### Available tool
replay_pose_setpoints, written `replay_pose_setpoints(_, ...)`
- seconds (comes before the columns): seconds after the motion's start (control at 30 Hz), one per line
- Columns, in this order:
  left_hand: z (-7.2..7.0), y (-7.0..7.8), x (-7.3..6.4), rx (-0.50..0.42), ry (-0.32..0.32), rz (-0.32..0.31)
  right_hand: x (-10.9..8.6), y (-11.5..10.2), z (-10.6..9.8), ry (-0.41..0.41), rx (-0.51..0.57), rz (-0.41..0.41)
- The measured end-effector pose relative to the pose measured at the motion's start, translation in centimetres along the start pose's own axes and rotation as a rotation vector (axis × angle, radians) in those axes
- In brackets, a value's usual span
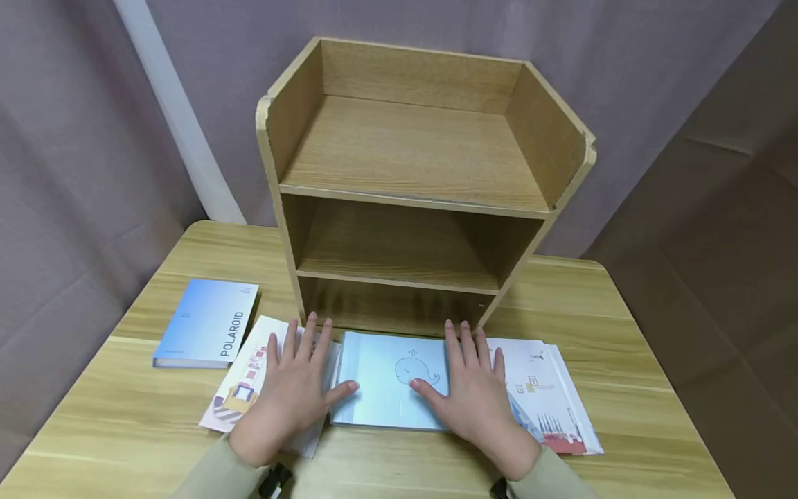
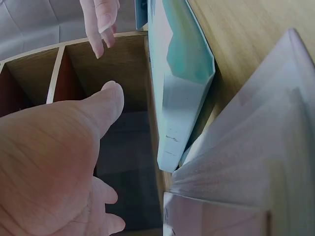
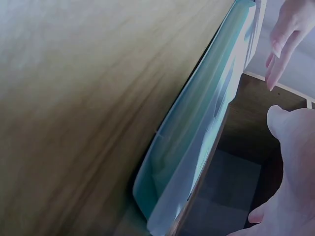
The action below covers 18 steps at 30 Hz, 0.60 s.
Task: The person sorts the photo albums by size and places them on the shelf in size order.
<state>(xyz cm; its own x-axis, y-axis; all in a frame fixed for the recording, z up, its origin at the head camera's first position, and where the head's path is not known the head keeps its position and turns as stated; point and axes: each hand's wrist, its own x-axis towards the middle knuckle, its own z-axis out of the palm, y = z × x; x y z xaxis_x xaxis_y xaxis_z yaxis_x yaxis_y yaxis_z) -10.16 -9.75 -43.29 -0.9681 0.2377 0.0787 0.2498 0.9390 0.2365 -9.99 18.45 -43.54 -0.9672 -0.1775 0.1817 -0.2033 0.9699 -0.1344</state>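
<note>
Both my hands are spread, palms down, with straight fingers and nothing in their grasp. My left hand [image 1: 293, 391] overlaps the white album with cartoon drawings [image 1: 233, 395] in the head view. Its thumb extends over the left part of a light blue album [image 1: 370, 381], which has a whale drawing on its cover. Over the right part of that blue album is my right hand [image 1: 480, 398]. Its fingers also overlap a white album with a red strip along the bottom [image 1: 555, 395]. In the left wrist view, the cartoon album's pages [image 2: 221, 172] fan slightly apart.
A blue-white album marked POLAROID [image 1: 208, 326] lies at the left of the wooden table [image 1: 642, 402]. Behind the row of albums stands a wooden shelf unit [image 1: 418, 149] with an open top and two compartments below. Grey curtains [image 1: 424, 24] hang behind it.
</note>
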Motion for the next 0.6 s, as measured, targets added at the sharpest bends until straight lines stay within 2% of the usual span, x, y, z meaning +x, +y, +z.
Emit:
replay_pose_setpoints(0.13, 0.07, 0.04, -0.09, -0.006, 0.010, -0.005, -0.11, 0.00, -0.01, 0.002, 0.047, -0.002)
replay_pose_setpoints(0.27, 0.04, 0.26, -0.08, -0.048, 0.036, -0.003, -0.23, 0.11, -0.15, 0.000, 0.182, 0.008)
replay_pose_setpoints(0.43, -0.03, 0.64, 0.07, -0.200, 0.091, 0.012, -0.37, 0.29, -0.43, -0.013, 0.407, 0.092)
replay_pose_setpoints(0.6, -0.01, 0.89, 0.25, -0.379, 0.099, 0.008, -0.53, 0.43, -0.78, -0.014, 0.537, 0.143)
